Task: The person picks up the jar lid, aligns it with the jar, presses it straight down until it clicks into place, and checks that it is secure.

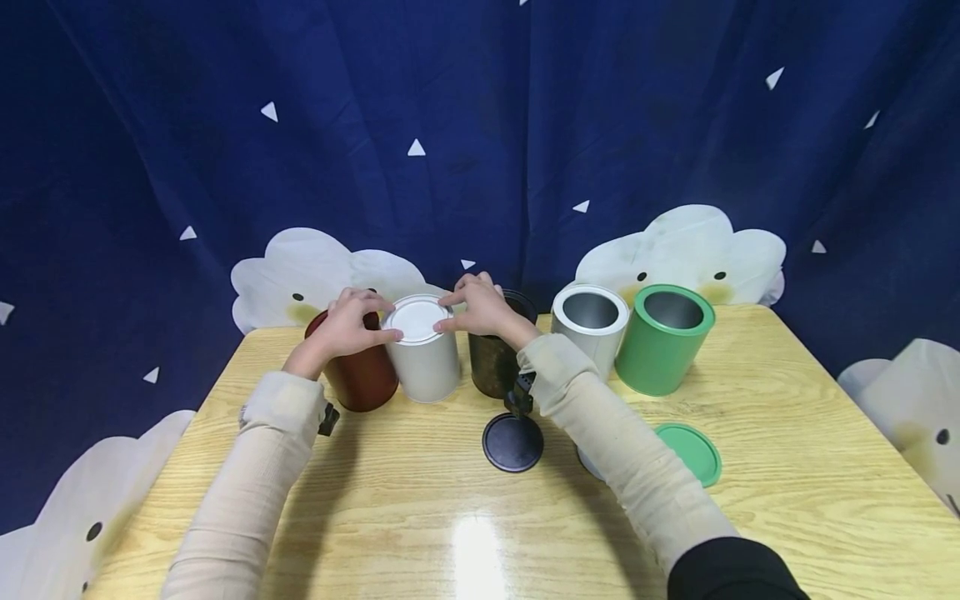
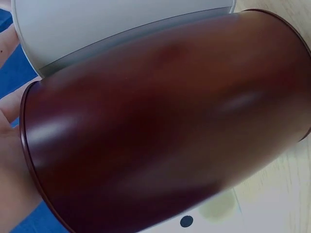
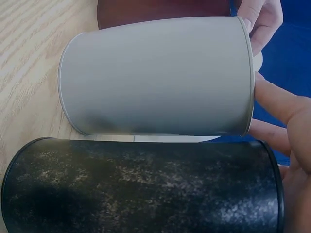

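A white can (image 1: 424, 372) stands upright at the back left, its white lid (image 1: 417, 319) on top. My left hand (image 1: 349, 323) holds the left side of the lid's edge, thumb in front and fingers behind. On the opposite side my right hand (image 1: 482, 308) holds the edge the same way. A dark red can (image 2: 160, 121) stands close by the white can's left, under my left hand. To its right is a mottled black can (image 3: 141, 187), partly covered by my right hand. Whether the lid sits fully down cannot be told.
An open silver-white can (image 1: 592, 321) and an open green can (image 1: 663, 350) stand further right. On the wooden table (image 1: 390, 500) lie a black lid (image 1: 513, 442), a green lid (image 1: 692, 453) and another disc mostly hidden beneath my right forearm. A blue curtain (image 1: 480, 125) hangs behind.
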The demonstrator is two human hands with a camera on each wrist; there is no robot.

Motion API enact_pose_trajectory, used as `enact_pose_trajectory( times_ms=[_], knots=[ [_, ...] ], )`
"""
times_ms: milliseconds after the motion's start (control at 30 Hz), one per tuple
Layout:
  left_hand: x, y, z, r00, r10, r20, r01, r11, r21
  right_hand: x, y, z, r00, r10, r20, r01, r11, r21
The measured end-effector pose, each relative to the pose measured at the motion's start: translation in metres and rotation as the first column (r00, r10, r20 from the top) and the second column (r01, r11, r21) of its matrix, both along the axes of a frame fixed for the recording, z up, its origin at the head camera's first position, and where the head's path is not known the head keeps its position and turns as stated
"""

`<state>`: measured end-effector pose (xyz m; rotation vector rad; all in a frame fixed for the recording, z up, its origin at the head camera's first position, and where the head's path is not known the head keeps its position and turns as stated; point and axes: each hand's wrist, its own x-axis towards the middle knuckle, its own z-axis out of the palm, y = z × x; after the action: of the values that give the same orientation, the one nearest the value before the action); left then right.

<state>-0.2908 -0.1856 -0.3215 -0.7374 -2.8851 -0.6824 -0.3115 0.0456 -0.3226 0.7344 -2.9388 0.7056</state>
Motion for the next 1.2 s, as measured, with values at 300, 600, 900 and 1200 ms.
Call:
enact_pose_trajectory(
  times_ms=[300,600,900,1200],
  knots=[
    [0.0012,0.0009,0.0000,1.000,0.005,0.007,-0.005,1.000,0.006,0.0023,0.0000,0.0019,1.000,-0.010,0.001,0.010,1.000,-0.002],
    [0.0025,0.0015,-0.0033,1.000,0.024,0.008,-0.024,1.000,0.013,0.0039,0.0000,-0.0002,1.000,-0.016,-0.007,0.016,1.000,0.009],
    [0.0004,0.0043,-0.0024,0.999,0.038,0.005,-0.038,0.999,-0.029,0.0023,-0.0018,0.0003,1.000,-0.003,-0.004,0.004,0.998,0.063],
    [0.0007,0.0035,-0.0039,0.999,0.041,-0.006,-0.041,0.999,-0.016,0.0042,-0.0009,0.0004,1.000,-0.008,0.001,0.008,0.999,0.040]
  ],
)
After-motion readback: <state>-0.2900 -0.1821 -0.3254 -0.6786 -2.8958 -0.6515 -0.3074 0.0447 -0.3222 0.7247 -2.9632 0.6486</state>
